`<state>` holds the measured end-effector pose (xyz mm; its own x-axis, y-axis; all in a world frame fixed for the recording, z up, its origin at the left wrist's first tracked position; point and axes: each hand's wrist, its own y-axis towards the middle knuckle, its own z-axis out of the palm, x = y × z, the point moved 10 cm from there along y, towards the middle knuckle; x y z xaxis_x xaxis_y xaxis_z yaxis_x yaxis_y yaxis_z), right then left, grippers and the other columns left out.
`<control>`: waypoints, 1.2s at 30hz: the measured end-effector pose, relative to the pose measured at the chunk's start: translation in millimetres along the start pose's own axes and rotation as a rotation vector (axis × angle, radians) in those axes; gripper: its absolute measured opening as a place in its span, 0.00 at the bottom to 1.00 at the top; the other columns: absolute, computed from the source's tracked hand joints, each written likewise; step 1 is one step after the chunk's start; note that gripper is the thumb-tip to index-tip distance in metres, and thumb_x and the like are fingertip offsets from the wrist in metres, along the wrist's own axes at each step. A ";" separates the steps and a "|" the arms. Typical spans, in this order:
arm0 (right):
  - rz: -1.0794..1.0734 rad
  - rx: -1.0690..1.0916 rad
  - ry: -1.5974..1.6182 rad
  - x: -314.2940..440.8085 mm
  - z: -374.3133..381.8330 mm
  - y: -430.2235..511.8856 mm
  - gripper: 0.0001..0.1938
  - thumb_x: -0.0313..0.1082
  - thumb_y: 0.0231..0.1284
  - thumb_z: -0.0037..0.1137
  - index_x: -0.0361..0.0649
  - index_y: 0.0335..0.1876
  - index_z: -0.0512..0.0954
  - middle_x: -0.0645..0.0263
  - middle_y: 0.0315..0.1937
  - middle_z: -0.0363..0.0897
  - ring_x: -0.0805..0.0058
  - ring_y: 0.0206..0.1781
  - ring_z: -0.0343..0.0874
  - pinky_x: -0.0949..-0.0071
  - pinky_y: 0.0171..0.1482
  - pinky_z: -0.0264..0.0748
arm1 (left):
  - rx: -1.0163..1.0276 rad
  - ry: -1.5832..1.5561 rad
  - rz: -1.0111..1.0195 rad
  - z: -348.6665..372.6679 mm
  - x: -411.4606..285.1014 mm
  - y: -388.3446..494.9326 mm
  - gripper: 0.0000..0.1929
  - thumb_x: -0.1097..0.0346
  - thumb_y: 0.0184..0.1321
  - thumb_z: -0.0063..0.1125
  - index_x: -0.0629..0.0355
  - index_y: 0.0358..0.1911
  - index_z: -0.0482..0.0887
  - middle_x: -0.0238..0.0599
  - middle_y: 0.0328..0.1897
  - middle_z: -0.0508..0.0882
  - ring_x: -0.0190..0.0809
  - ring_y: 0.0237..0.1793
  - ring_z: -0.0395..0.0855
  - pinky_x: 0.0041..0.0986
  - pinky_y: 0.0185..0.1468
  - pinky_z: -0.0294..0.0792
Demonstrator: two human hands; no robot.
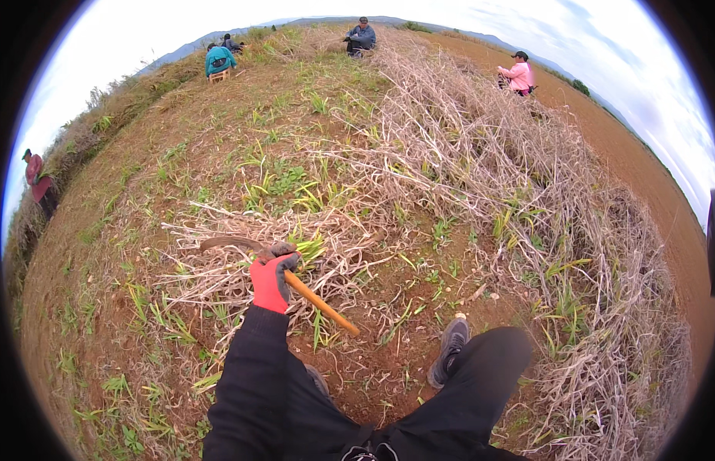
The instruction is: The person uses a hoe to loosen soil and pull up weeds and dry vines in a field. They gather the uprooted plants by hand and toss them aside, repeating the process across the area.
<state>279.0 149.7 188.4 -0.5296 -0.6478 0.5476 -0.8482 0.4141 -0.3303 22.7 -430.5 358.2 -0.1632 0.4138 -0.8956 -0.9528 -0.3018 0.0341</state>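
My left hand [272, 279], in a red glove with dark grey fingers, grips a sickle by its wooden handle [323, 304]. The handle points down to the right, and the curved, rusty-looking blade [233, 241] extends to the left beyond the fist. Under and around the hand lies a heap of dry pale stalks [334, 230]. Green leaves [308, 248] stick out just right of the fist; whether the fingers touch them cannot be told. My right hand is out of view. Before me are my dark-trousered legs, a grey shoe [451, 348] and reddish soil.
A long bank of dry stalks [484, 155] runs along the right, with bare ploughed soil [640, 173] beyond. Farther off are a standing person [37, 176] at left and several low or seated people, one on a wooden stool [219, 75]. Green tufts dot the ground.
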 end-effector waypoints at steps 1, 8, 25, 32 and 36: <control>-0.016 0.006 -0.019 4.2 0.7 -0.9 0.20 0.47 0.75 0.51 0.34 0.52 0.77 0.55 0.38 0.87 0.67 0.42 0.85 0.66 0.43 0.78 | 0.021 0.005 0.000 -0.5 1.7 -1.2 0.13 0.83 0.55 0.65 0.70 0.45 0.88 0.42 0.37 0.88 0.39 0.35 0.86 0.27 0.41 0.77; -0.008 0.052 -0.098 23.1 8.5 14.3 0.23 0.50 0.73 0.52 0.34 0.56 0.74 0.54 0.40 0.87 0.64 0.43 0.86 0.64 0.44 0.78 | 0.082 0.093 -0.074 13.3 7.4 -11.3 0.11 0.81 0.57 0.65 0.70 0.44 0.86 0.40 0.40 0.88 0.37 0.35 0.84 0.28 0.42 0.76; 0.271 0.394 -0.380 -24.6 142.4 152.9 0.33 0.56 0.69 0.54 0.34 0.65 0.67 0.49 0.43 0.86 0.58 0.45 0.86 0.60 0.46 0.79 | 0.032 0.444 -0.528 44.3 145.7 10.0 0.11 0.82 0.59 0.63 0.67 0.46 0.84 0.45 0.50 0.84 0.42 0.50 0.84 0.33 0.56 0.78; 0.390 0.530 -0.389 -32.4 127.7 102.6 0.38 0.59 0.67 0.55 0.34 0.69 0.64 0.47 0.45 0.86 0.56 0.46 0.87 0.58 0.47 0.79 | 0.021 0.588 -0.556 46.9 170.0 -15.9 0.06 0.81 0.59 0.65 0.68 0.39 0.84 0.44 0.46 0.83 0.40 0.47 0.84 0.31 0.53 0.80; 0.481 0.559 -0.360 -39.6 88.7 45.6 0.40 0.61 0.66 0.56 0.34 0.71 0.63 0.46 0.45 0.86 0.54 0.47 0.87 0.57 0.48 0.79 | -0.030 0.615 -0.461 58.8 155.9 -33.4 0.09 0.78 0.65 0.64 0.68 0.47 0.83 0.43 0.48 0.84 0.40 0.47 0.86 0.32 0.57 0.77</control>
<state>260.1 137.5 83.5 -0.7279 -0.6856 0.0000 -0.3581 0.3803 -0.8527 14.0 -305.4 243.6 0.4287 -0.0466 -0.9022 -0.8813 -0.2413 -0.4063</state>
